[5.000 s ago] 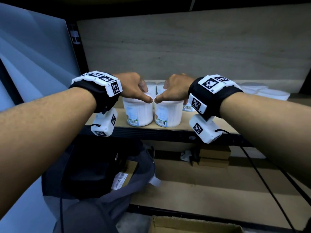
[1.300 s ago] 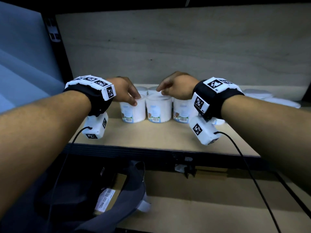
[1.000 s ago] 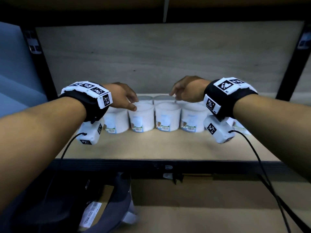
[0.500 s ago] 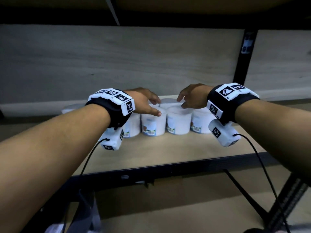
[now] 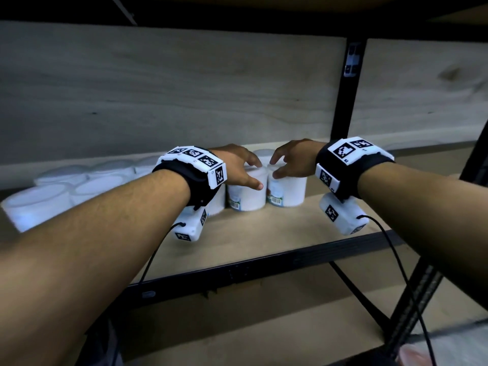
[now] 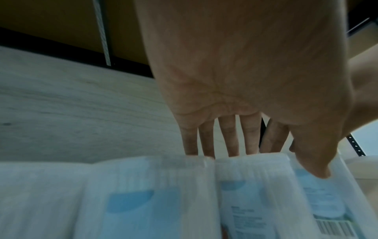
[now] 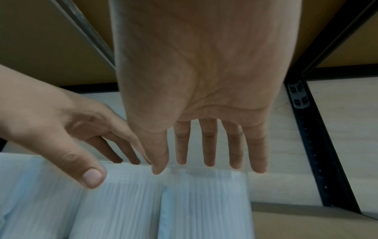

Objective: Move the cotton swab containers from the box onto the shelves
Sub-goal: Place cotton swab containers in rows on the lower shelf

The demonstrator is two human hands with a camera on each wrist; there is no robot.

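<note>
White cotton swab containers with blue labels stand in rows on the wooden shelf (image 5: 266,237). My left hand (image 5: 250,173) lies over the top of one container (image 5: 247,195), fingers straight, thumb by its front rim. My right hand (image 5: 280,167) hovers over the rightmost container (image 5: 289,191), fingers straight. In the left wrist view the left hand (image 6: 274,155) reaches past the container tops (image 6: 251,194). The right wrist view shows the right hand (image 7: 184,160) just above a container (image 7: 204,202), holding nothing. The box is out of view.
More containers (image 5: 52,194) fill the shelf's left part. A black upright post (image 5: 343,101) stands at the back right, and bare shelf lies to the right of the last container. A black front rail (image 5: 264,262) edges the shelf above a lower shelf (image 5: 264,326). Wrist cables hang down.
Five seconds ago each hand gripped a container at the shelf's front edge. Those containers now stand farther back in the row. Both hands have let go and lie straight-fingered over them.
</note>
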